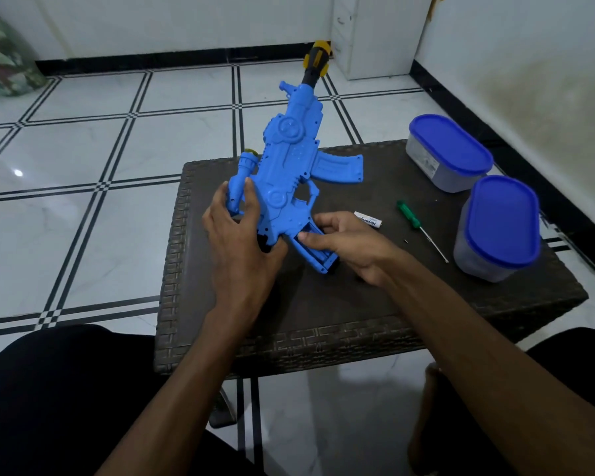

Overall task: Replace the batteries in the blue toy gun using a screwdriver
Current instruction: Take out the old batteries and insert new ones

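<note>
Two bare hands work at a low table (323,314) of dark brown woven wicker, square-cornered, with a plaited band along its near and left edges, standing on glossy white floor tiles (83,235) ruled by black-and-white checkered lines. Largest on it is the blue toy gun (291,166), hard moulded plastic with ribbed and circular relief, tilted up so its black and yellow muzzle reaches out past the far edge while its butt end rests near the table's left-centre; a curved magazine juts to the right and a tubular scope with a yellow tip runs along its left side. The left hand (236,235) grips the gun, thumb and fingers curled round the scope and body. The right hand (349,240) rests at the grip end, its fingers bent and its thumb pressing at an open rectangular slot in the handle; whether it pinches anything there I cannot tell. Along the right edge stand two oblong translucent grey tubs with smooth rounded blue lids, one container (449,152) at the far right corner and a taller container (498,228) nearer, well apart from the gun. Between them and the hands lies a screwdriver (421,230) with a green faceted handle and a thin steel shaft pointing toward the near right. Just beside the right hand's knuckles lies a small white cylindrical battery (368,220) with dark lettering. Bare wicker stretches from the hands to the near edge.
</note>
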The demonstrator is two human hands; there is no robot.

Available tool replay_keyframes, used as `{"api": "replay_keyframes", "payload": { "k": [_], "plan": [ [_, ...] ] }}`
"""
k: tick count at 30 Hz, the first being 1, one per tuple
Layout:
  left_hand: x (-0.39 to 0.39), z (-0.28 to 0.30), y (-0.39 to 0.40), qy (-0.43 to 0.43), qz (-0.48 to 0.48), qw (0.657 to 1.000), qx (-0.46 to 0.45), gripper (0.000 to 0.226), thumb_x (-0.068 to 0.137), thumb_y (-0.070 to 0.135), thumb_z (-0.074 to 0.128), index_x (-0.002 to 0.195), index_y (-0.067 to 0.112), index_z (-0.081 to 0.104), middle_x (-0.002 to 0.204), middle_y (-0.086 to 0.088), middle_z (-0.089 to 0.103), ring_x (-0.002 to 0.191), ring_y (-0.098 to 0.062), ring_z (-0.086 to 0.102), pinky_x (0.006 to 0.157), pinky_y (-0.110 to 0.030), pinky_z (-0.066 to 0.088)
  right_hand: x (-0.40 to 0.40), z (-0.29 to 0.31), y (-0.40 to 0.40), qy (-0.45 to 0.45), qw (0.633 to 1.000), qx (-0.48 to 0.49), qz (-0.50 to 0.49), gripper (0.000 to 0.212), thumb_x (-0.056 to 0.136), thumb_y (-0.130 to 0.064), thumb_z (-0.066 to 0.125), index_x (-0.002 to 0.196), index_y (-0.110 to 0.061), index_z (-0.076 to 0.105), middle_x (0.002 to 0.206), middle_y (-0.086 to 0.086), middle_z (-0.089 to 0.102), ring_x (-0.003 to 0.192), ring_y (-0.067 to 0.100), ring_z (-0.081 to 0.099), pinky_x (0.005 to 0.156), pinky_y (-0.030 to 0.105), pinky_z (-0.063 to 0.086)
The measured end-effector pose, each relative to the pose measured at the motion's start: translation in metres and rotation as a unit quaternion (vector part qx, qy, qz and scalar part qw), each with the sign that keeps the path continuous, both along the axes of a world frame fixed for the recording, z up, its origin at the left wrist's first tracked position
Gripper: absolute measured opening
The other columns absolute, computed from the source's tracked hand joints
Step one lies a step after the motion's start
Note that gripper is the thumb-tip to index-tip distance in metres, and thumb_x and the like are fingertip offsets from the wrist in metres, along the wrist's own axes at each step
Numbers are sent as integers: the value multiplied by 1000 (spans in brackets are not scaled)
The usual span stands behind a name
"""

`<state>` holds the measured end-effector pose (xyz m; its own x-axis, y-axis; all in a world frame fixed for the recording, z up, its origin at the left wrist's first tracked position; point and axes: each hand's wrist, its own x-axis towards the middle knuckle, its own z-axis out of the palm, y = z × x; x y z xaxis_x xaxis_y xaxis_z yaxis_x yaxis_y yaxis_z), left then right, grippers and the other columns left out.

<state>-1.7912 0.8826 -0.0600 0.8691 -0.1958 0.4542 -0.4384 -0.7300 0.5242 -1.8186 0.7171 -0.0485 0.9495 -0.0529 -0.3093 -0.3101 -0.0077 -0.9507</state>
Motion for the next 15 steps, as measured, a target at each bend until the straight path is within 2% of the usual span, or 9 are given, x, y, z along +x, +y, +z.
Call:
{"api": "replay_keyframes", "payload": {
  "k": [4,8,10,12,15],
  "plan": [
    [0,0,0,-1,1,1000,-7,86,79,38,71,151,20,29,152,-17,24,137,-33,24,102,-29,25,2,-3,4,-13,999,-29,-22,23,92,-5,63,113,-8,68,102,3,74,84,7,70,74,19,56],
    [0,0,-1,-5,11,1000,-3,85,78,35,72,151,21,29,152,-18,25,136,-34,26,101,-28,25,2,-3,6,-15,998,-35,-44,17,90,-7,66,106,-11,70,93,1,75,78,6,71,71,18,57],
    [-1,0,-1,-3,18,1000,-3,85,79,32,73,151,21,29,152,-17,24,136,-34,26,100,-27,25,4,-2,5,-11,998,-50,-41,19,89,-8,68,108,-8,70,97,4,75,82,10,71,74,21,58],
    [-1,-1,-1,-4,20,1000,2,86,79,32,73,151,21,28,153,-17,23,136,-34,25,100,-27,25,7,1,7,-4,997,-71,-33,19,86,-9,70,105,-7,72,97,6,76,87,17,73,80,30,58],
    [0,-1,-1,-2,21,1000,4,85,80,33,73,151,21,28,152,-17,23,136,-34,26,102,-32,31,8,1,9,5,997,-76,-22,20,85,-9,70,104,-8,73,96,9,76,93,24,72,85,39,57]
  ]
}}
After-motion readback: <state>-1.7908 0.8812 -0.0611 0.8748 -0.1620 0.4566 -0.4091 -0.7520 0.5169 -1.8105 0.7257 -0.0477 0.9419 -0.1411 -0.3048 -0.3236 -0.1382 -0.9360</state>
